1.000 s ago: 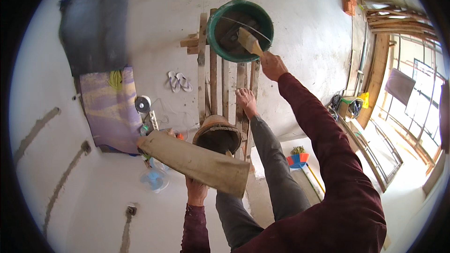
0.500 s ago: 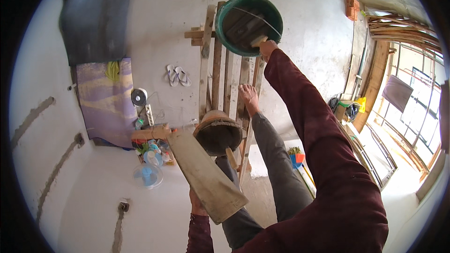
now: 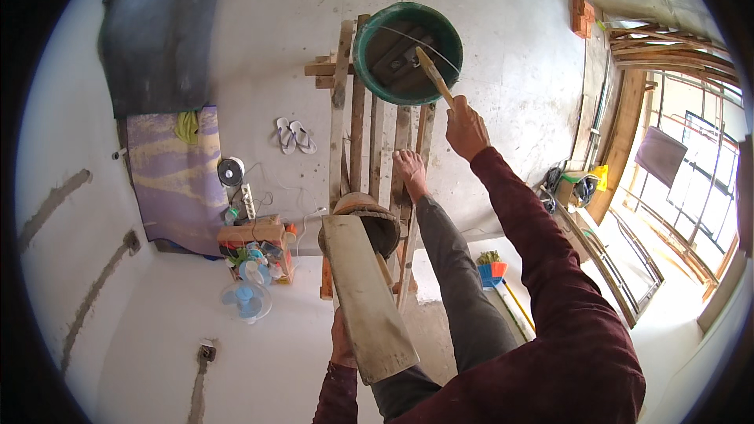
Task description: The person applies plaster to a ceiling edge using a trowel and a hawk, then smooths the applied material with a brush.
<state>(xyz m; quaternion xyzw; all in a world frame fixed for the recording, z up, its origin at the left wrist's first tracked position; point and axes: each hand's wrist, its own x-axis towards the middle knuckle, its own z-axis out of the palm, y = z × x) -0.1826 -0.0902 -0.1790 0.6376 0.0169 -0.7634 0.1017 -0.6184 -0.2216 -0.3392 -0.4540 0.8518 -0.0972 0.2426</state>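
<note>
My right hand (image 3: 467, 129) is closed round the handle of a brush-like wooden tool (image 3: 437, 78). Its pale, wider far end is over the green bucket (image 3: 455, 27), which holds dark water with dark tools lying in it. Low in the middle, my left hand (image 3: 341, 341) grips a long flat plastering float (image 3: 369, 298) from its left side; the board hides most of the fingers. Beyond the board stands an orange-brown bucket (image 3: 353, 202) with a dark, crusted inside. A wooden handle (image 3: 385, 268) shows at its rim, partly covered by the float.
Both buckets rest on a raised wooden plank platform (image 3: 338, 126), where my bare foot (image 3: 410, 173) also stands. Sandals (image 3: 294, 135), a small fan (image 3: 230, 172) and a power strip (image 3: 248, 200) lie left. A broom (image 3: 492, 268) is at right, near framed windows (image 3: 703, 141).
My right hand has drawn back from the green bucket toward me, lifting the brush-like tool out of the water. The float in my left hand has swung to a steeper angle and shifted right.
</note>
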